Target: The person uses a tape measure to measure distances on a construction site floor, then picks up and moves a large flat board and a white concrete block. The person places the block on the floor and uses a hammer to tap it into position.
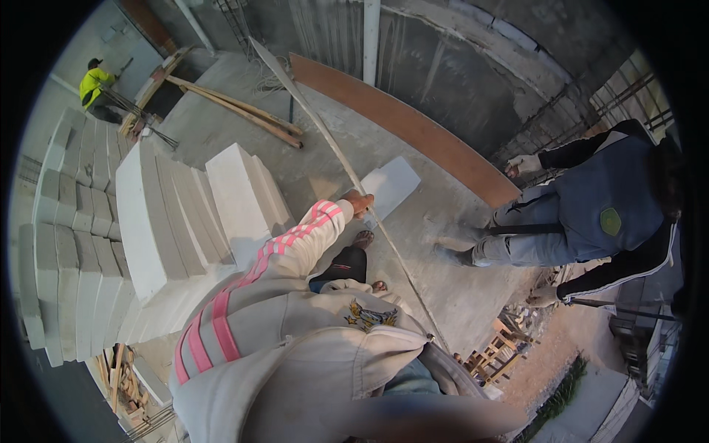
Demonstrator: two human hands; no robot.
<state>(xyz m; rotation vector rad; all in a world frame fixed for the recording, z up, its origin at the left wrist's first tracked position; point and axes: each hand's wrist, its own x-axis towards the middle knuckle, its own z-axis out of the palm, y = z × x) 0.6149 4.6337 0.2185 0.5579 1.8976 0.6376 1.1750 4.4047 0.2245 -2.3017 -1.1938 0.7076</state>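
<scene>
My left hand (357, 203), at the end of a sleeve with pink stripes, is closed around a long, thin, pale bar (325, 133). The bar slants across the view from the upper left down to the lower right, past the front of my jacket. Its material is hard to tell. Beyond my hand, a pale flat slab (395, 184) lies on the concrete floor (436, 214). My right hand does not show. To my left stand pale grey building blocks (173, 214) in stacks.
A long brown board (399, 118) stands along the wall. At right, a person in dark blue (605, 199) wears light gloves. A person in a yellow top (94, 85) works far left. Timber lengths (236, 111) lie behind the blocks; wood scraps (498, 354) are at lower right.
</scene>
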